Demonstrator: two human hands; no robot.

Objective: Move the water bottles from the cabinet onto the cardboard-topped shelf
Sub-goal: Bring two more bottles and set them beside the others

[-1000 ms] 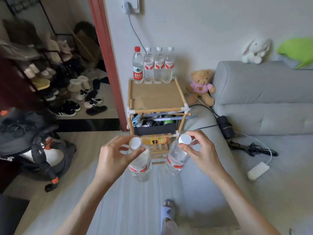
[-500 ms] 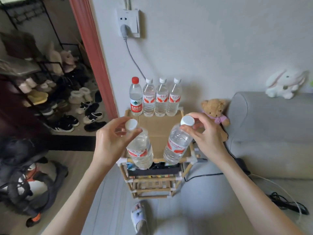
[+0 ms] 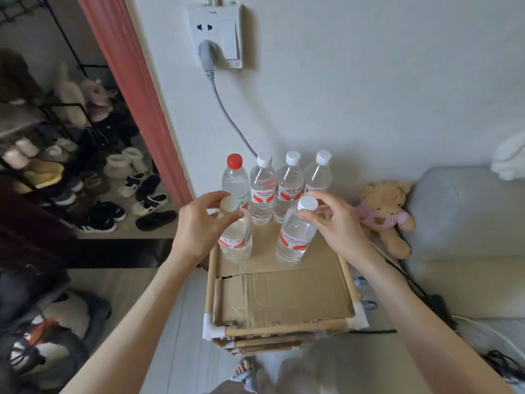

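My left hand (image 3: 199, 223) pinches the white cap of a clear water bottle (image 3: 235, 243), which stands over the left back part of the cardboard-topped shelf (image 3: 284, 294). My right hand (image 3: 335, 223) pinches the cap of a second bottle (image 3: 294, 240), tilted slightly, its base at or just above the cardboard. Behind them, against the wall, stands a row of several bottles: one with a red cap (image 3: 235, 177) and three with white caps (image 3: 262, 191), (image 3: 287, 189), (image 3: 319, 174).
A grey cable (image 3: 227, 115) runs from the wall socket (image 3: 217, 38) down behind the bottles. A teddy bear (image 3: 386, 214) leans on the grey sofa (image 3: 468, 223) at the right. A shoe rack (image 3: 56, 166) stands at the left beyond the red door frame.
I have stepped closer to the shelf. Both hands carried their bottles forward and down, from in front of the shelf to over the cardboard top just before the back row.
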